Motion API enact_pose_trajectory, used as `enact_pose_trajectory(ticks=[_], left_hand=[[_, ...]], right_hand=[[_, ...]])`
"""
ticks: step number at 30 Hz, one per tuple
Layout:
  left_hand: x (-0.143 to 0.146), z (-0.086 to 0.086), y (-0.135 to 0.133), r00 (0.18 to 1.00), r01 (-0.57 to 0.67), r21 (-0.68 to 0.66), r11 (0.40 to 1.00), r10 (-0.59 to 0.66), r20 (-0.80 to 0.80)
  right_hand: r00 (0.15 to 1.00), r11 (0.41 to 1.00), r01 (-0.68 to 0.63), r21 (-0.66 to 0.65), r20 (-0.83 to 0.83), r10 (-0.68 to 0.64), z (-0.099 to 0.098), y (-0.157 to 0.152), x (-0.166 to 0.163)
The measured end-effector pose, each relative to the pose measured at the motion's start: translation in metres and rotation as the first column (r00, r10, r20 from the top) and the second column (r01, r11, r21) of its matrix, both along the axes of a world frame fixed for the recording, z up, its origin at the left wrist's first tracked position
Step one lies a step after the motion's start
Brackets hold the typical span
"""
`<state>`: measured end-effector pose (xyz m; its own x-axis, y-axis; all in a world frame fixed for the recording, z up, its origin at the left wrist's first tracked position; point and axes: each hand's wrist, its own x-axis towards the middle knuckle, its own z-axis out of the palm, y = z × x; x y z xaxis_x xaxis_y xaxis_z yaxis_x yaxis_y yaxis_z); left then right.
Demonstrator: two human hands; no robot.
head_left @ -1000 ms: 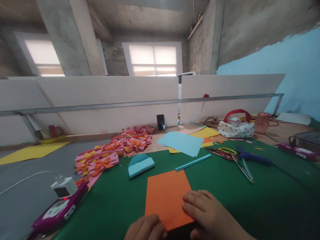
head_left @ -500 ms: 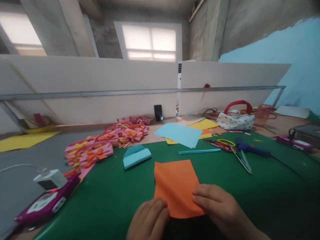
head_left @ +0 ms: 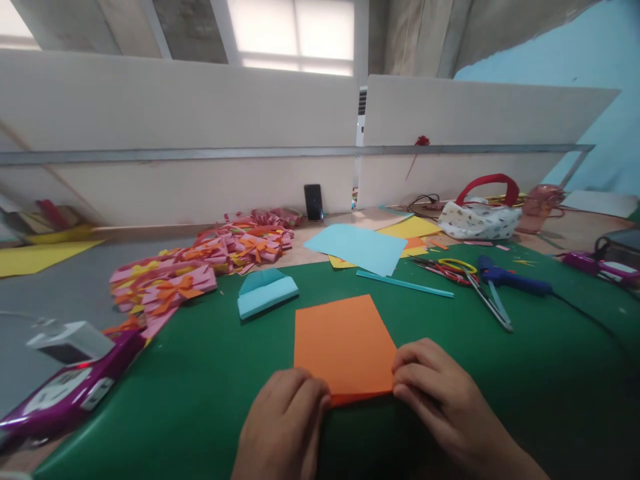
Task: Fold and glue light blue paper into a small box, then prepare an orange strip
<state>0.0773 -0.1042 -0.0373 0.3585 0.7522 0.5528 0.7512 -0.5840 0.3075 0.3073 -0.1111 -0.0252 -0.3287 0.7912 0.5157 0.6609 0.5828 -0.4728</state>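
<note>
An orange sheet of paper [head_left: 345, 347] lies on the green mat [head_left: 210, 387] in front of me, its near edge slightly raised and turned up. My left hand [head_left: 285, 420] pinches the near left corner, fingers curled over it. At the near right corner my right hand [head_left: 440, 393] grips the paper between thumb and fingers. Beyond the sheet, to the left, sits a folded light-blue paper [head_left: 267, 298]. A narrow blue paper strip [head_left: 405, 284] lies past it on the right.
Scissors [head_left: 485, 293] and a blue glue gun [head_left: 515, 277] lie at the right. Pink and orange paper bows [head_left: 185, 283] pile up at the left, near a purple power strip [head_left: 75, 387]. A phone [head_left: 313, 202] leans on the back panel; light-blue sheets [head_left: 360, 247] lie before it.
The orange paper's near edge has lifted into a slight fold, and my right hand has moved down to its near right corner. The blue strip has swung to a slant. My view has tilted down.
</note>
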Motion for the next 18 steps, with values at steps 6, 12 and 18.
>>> enact_pose_trajectory(ticks=[6,12,18], left_hand=[[0.006,0.019,0.027,0.985,-0.111,-0.162,0.98,0.088,-0.145],[0.005,0.022,0.041,0.985,-0.088,-0.29,0.953,0.039,-0.17],[0.001,0.019,0.038,0.994,-0.051,-0.306,0.951,0.018,-0.109]], right_hand=[[0.979,0.988,0.157,-0.017,0.133,-0.153,-0.002,0.022,-0.011],[0.976,0.98,0.164,-0.113,0.166,-0.144,0.0,0.038,-0.011],[0.987,0.972,0.146,-0.182,0.094,-0.13,-0.001,0.036,-0.01]])
